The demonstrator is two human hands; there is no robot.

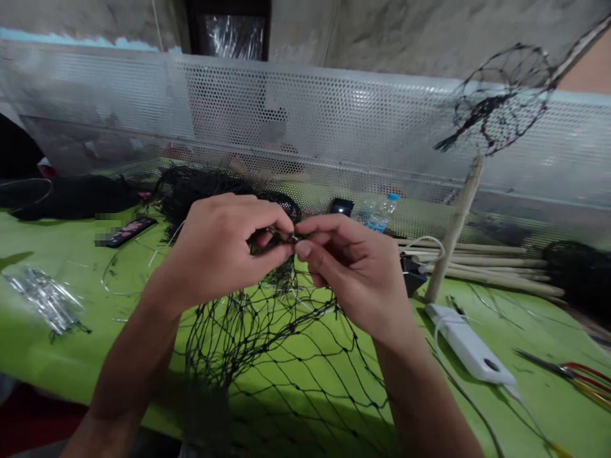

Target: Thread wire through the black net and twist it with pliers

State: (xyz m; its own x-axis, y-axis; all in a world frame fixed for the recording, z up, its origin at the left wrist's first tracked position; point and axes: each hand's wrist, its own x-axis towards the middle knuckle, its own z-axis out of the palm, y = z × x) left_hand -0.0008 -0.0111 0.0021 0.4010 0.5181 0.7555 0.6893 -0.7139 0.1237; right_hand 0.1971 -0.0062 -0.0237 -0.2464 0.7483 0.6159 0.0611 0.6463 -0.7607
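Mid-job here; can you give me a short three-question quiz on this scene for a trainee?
1. Multiple choice: what colour is the cap on the clear bottle? A) red B) blue C) white
2. True or false: the left hand and right hand have their fingertips close together, with black net below.
3. Fill in: the scissors lie to the ____ of the right hand.

Key: 1. B; 2. True; 3. right

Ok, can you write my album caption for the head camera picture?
Left hand and right hand pinch dark netting above a green table.
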